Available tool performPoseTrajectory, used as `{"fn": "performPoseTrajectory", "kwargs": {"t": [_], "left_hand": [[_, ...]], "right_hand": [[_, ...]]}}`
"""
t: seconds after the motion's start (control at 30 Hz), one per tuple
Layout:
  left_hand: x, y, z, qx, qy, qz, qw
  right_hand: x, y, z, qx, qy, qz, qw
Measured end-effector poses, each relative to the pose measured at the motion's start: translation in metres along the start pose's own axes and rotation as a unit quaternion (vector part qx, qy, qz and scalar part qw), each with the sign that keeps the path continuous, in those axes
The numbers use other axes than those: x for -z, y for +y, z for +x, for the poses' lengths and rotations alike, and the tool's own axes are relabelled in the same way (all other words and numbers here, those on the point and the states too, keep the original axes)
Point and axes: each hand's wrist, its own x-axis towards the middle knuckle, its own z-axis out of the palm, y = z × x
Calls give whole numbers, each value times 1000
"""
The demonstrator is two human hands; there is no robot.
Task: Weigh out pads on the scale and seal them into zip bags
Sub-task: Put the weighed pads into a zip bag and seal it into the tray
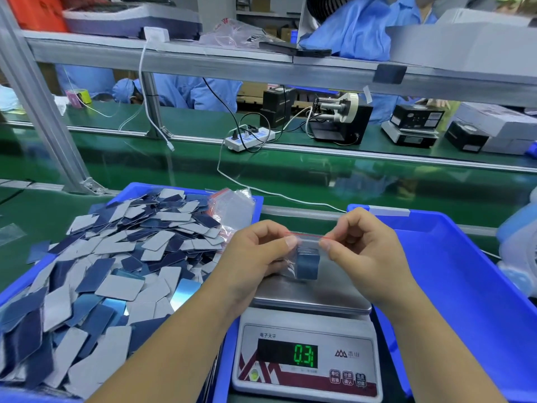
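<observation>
Sealing step, I'd say: left hand (255, 251) and right hand (363, 245) pinch the zip bag (306, 257) (pads inside) just above the scale (308, 338); next, press along the strip.

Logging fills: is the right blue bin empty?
Apparently empty: the right bin shows only bare blue floor, though its near end is out of frame.
</observation>
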Motion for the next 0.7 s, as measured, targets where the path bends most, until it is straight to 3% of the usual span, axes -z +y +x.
{"fn": "performPoseTrajectory", "kwargs": {"t": [0.2,0.4,0.7], "left_hand": [[-1,1,-1,9,-23,-32,999],[-4,-3,-2,-28,-13,49,998],[0,-6,0,-80,-4,120,990]], "right_hand": [[-6,1,1,-13,-39,51,998],[-13,-3,0,-7,-21,35,999],[-18,-9,4,-16,-66,30,997]]}}
